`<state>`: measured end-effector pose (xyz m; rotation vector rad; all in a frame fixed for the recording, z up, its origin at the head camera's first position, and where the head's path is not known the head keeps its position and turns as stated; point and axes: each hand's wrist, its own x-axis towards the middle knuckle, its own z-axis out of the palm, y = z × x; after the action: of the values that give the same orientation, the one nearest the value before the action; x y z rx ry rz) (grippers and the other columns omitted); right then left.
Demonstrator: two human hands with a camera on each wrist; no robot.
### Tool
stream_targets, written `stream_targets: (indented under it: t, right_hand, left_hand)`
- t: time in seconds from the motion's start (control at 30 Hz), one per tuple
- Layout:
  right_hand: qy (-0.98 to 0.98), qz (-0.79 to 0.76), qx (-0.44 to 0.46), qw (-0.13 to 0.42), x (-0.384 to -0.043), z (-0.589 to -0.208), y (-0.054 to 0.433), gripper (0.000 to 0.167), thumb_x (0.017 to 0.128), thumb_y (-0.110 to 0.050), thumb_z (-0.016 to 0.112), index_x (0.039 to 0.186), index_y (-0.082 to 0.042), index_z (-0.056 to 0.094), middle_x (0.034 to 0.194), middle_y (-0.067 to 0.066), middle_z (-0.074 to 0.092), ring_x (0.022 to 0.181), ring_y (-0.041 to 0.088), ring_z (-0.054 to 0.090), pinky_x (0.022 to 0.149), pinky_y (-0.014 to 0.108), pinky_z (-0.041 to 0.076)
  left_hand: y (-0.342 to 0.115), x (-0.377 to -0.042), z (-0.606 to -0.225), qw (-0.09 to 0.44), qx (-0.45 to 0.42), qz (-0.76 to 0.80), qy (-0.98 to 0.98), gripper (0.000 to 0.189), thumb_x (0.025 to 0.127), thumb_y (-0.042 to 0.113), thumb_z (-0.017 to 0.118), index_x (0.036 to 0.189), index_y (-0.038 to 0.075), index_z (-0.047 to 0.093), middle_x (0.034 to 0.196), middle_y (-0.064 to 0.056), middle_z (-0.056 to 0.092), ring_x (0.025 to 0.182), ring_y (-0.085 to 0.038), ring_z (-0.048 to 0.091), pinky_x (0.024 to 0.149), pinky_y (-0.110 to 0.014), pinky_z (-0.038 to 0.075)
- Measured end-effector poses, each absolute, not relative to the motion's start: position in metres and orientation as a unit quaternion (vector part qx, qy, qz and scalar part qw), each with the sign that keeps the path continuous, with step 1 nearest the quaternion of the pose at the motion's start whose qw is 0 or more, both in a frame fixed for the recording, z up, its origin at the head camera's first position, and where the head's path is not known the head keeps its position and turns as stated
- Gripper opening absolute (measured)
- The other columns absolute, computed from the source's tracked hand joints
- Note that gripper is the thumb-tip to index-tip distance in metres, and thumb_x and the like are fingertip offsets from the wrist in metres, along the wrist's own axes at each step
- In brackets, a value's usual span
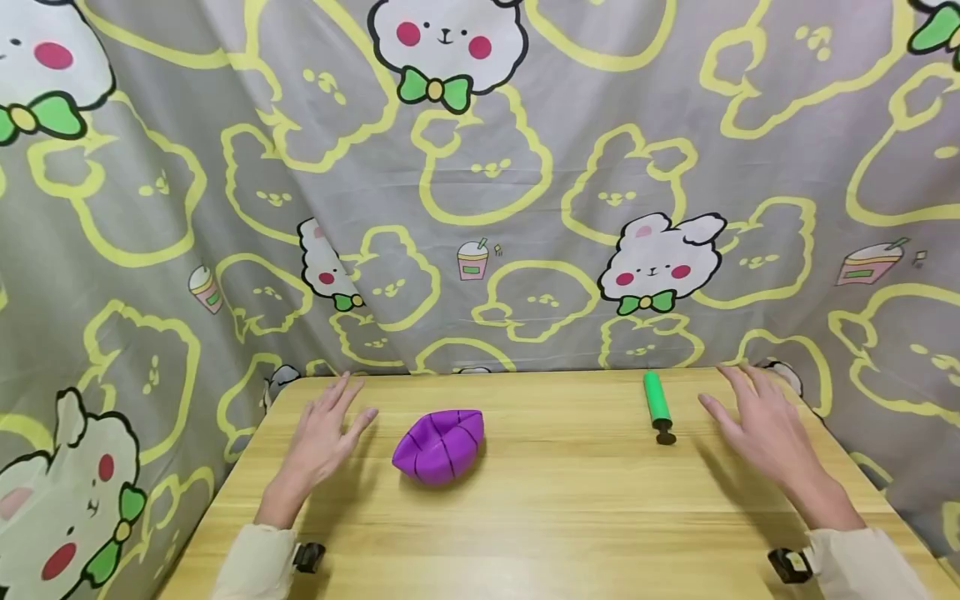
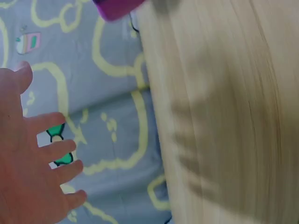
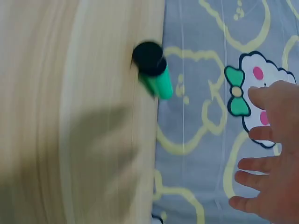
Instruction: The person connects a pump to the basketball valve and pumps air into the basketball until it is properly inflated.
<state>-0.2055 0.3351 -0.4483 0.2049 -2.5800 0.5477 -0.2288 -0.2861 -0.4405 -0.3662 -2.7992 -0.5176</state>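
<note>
A purple, partly collapsed inflatable ball [image 1: 442, 450] with dark seam lines lies on the table, left of the middle. My left hand [image 1: 326, 429] hovers to the left of it, fingers spread and holding nothing. Only a corner of the purple ball [image 2: 117, 7] shows at the top of the left wrist view. Farther right lies a green hand pump [image 1: 656, 400] with a black handle, pointing toward me. Just right of the pump, my right hand [image 1: 768, 421] is held over the table with its fingers apart and nothing in it. In the right wrist view the pump [image 3: 161, 84] appears handle first.
The wooden table [image 1: 540, 517] reaches back to a grey curtain [image 1: 525, 200] printed with yellow outlines and white rabbits. The curtain also hangs along the left and right sides. A small black device [image 1: 309, 557] is strapped at the left wrist, another [image 1: 790, 565] at the right.
</note>
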Motion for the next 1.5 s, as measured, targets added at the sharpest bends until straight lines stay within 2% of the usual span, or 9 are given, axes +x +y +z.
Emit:
stream_targets:
  t: [0.3,0.57,0.73,0.8,0.9,1.0,1.13,1.23,1.5]
  right_hand:
    - [-0.938,0.283,0.038,0.196,-0.236,-0.453,0.296,0.063,0.104,-0.038,0.058,0.148,0.005,0.043,0.14,0.039,0.042,0.125,0.061,0.04,0.094,0.077,0.033]
    - [-0.946,0.301,0.017,0.118,-0.254,-0.461,0.279,0.075,0.103,-0.046,0.055,0.154,0.005,0.032,0.146,0.041,0.035,0.128,0.062,0.038,0.096,0.076,0.036]
    - [-0.949,0.299,0.006,0.1,-0.258,-0.472,0.276,0.076,0.102,-0.039,0.06,0.153,0.009,0.032,0.138,0.044,0.041,0.119,0.061,0.047,0.084,0.069,0.045]
    - [-0.949,0.3,-0.001,0.101,-0.26,-0.479,0.276,0.074,0.101,-0.036,0.063,0.151,0.01,0.033,0.129,0.043,0.048,0.106,0.056,0.054,0.073,0.06,0.049]
    - [-0.949,0.299,-0.014,0.095,-0.261,-0.489,0.276,0.072,0.099,-0.033,0.065,0.149,0.01,0.036,0.114,0.038,0.054,0.09,0.045,0.058,0.062,0.047,0.047]
    - [-0.95,0.296,-0.024,0.092,-0.263,-0.498,0.277,0.069,0.098,-0.029,0.066,0.147,0.01,0.038,0.105,0.033,0.057,0.082,0.038,0.058,0.058,0.042,0.044]
    - [-0.951,0.292,-0.022,0.101,-0.265,-0.504,0.278,0.063,0.094,-0.016,0.064,0.146,0.011,0.04,0.104,0.032,0.06,0.081,0.038,0.058,0.061,0.045,0.045]
    - [-0.952,0.29,-0.021,0.099,-0.264,-0.507,0.278,0.064,0.09,-0.013,0.064,0.146,0.01,0.041,0.104,0.031,0.062,0.079,0.036,0.058,0.063,0.045,0.045]
    - [-0.938,0.331,-0.021,0.097,-0.25,-0.496,0.273,0.065,0.09,-0.014,0.065,0.147,0.007,0.042,0.117,0.034,0.063,0.092,0.041,0.065,0.066,0.045,0.053]
  left_hand:
    - [-0.243,-0.236,-0.444,0.119,-0.144,-0.279,-0.942,0.064,0.105,0.049,0.049,0.157,0.012,0.041,0.163,-0.02,0.032,0.146,-0.047,0.032,0.112,-0.07,0.025]
    - [-0.221,-0.233,-0.445,0.096,-0.142,-0.326,-0.93,0.062,0.105,0.047,0.051,0.156,0.013,0.044,0.161,-0.021,0.035,0.147,-0.047,0.031,0.112,-0.07,0.025]
    - [-0.2,-0.231,-0.446,0.055,-0.141,-0.329,-0.932,0.066,0.1,0.056,0.055,0.154,0.02,0.047,0.162,-0.016,0.036,0.148,-0.044,0.031,0.112,-0.071,0.024]
    - [-0.189,-0.231,-0.447,0.035,-0.146,-0.331,-0.932,0.069,0.097,0.06,0.058,0.154,0.022,0.048,0.162,-0.016,0.035,0.147,-0.044,0.032,0.111,-0.071,0.026]
    - [-0.175,-0.231,-0.452,0.013,-0.159,-0.332,-0.93,0.071,0.093,0.06,0.064,0.152,0.023,0.05,0.16,-0.016,0.038,0.145,-0.046,0.035,0.109,-0.071,0.029]
    - [-0.165,-0.231,-0.459,0.007,-0.176,-0.323,-0.93,0.071,0.091,0.06,0.067,0.149,0.022,0.054,0.153,-0.016,0.049,0.139,-0.044,0.045,0.105,-0.069,0.035]
    - [-0.164,-0.231,-0.462,0.01,-0.187,-0.315,-0.93,0.07,0.089,0.054,0.071,0.146,0.016,0.058,0.138,-0.012,0.059,0.126,-0.036,0.053,0.098,-0.063,0.044]
    - [-0.167,-0.23,-0.464,0.005,-0.196,-0.323,-0.926,0.069,0.088,0.048,0.076,0.144,0.012,0.059,0.133,-0.008,0.058,0.12,-0.032,0.051,0.094,-0.056,0.048]
    - [-0.17,-0.228,-0.459,-0.001,-0.211,-0.352,-0.912,0.06,0.084,0.047,0.081,0.132,0.016,0.062,0.124,-0.001,0.058,0.113,-0.024,0.054,0.088,-0.048,0.051]
